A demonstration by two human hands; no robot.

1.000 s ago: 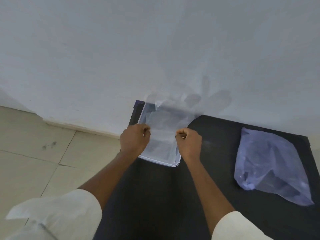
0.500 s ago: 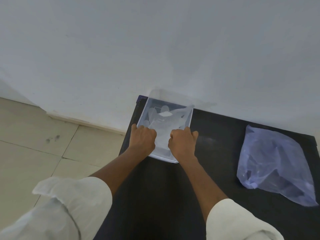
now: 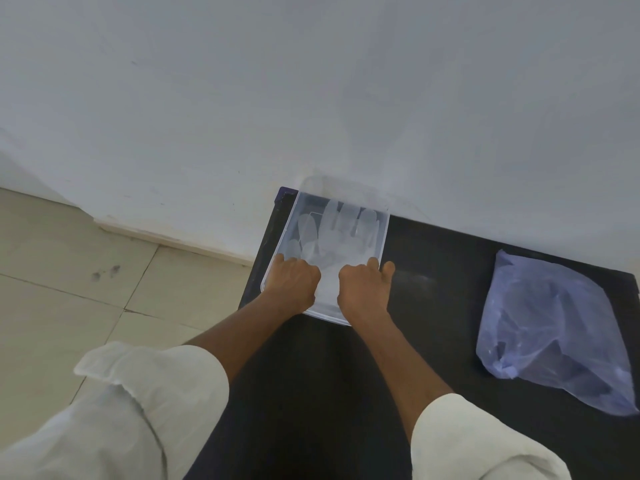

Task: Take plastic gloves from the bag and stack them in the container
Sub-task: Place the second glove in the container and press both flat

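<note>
A clear plastic container (image 3: 290,223) stands at the back left corner of the black table, against the wall. A translucent plastic glove (image 3: 337,233) lies flat inside it, fingers pointing at the wall. My left hand (image 3: 294,284) and my right hand (image 3: 362,289) rest in the container's near half, each pinching the glove's cuff edge, fingers curled down. The bluish plastic bag (image 3: 550,327) lies on the table's right side, away from both hands, with dark shapes showing through it.
The black table (image 3: 433,271) ends at its left edge beside a drop to the beige tiled floor (image 3: 86,289). A white wall (image 3: 311,98) rises right behind the container. White rolled sleeves cover both of my forearms near the frame's bottom.
The glove was held up spread above the container; both hands have lowered it forward into the container, where it now lies flat.
</note>
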